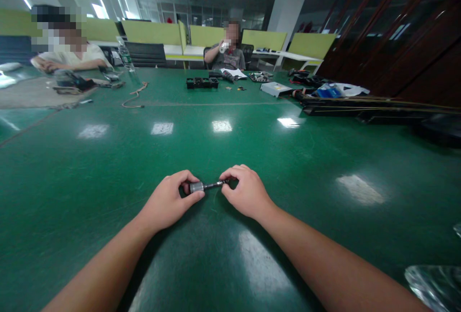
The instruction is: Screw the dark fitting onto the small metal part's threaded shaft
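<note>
Low over the green table (201, 144), near the middle of the view, a small metal tool (197, 187) with a grey cylindrical body and a thin dark shaft lies sideways between both hands. My left hand (173, 199) has its thumb and fingers closed round the thick grey end. The thin shaft points right, and its tip is pinched between the thumb and index finger of my right hand (247, 192). My fingers partly cover both ends of the tool.
At the far right lie long dark bars (334, 105), a white-and-blue bag (338, 90) and a grey box (275, 89). A black part (202, 83), a cord (135, 96) and a bottle (125, 56) stand further back. Two people sit across the table. Clear plastic (434, 283) is at lower right.
</note>
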`<move>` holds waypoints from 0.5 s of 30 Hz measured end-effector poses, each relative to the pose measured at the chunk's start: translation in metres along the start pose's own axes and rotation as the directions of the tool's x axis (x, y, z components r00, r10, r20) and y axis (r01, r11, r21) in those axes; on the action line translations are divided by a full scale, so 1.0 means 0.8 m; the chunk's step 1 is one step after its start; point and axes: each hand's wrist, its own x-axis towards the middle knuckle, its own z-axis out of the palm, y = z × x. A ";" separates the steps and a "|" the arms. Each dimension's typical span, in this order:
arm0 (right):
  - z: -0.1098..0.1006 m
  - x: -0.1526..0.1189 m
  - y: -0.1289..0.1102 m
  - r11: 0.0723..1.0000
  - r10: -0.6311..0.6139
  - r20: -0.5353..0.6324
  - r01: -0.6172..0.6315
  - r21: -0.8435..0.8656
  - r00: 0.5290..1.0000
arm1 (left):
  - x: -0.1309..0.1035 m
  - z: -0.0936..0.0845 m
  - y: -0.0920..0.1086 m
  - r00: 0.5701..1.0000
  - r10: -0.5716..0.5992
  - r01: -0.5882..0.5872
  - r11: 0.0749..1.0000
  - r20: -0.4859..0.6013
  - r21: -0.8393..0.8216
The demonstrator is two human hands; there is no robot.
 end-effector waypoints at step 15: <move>-0.001 -0.001 -0.004 0.985 -0.036 0.094 0.020 0.171 0.995 | -0.001 0.001 -0.006 0.999 0.034 -0.034 0.999 0.001 -0.013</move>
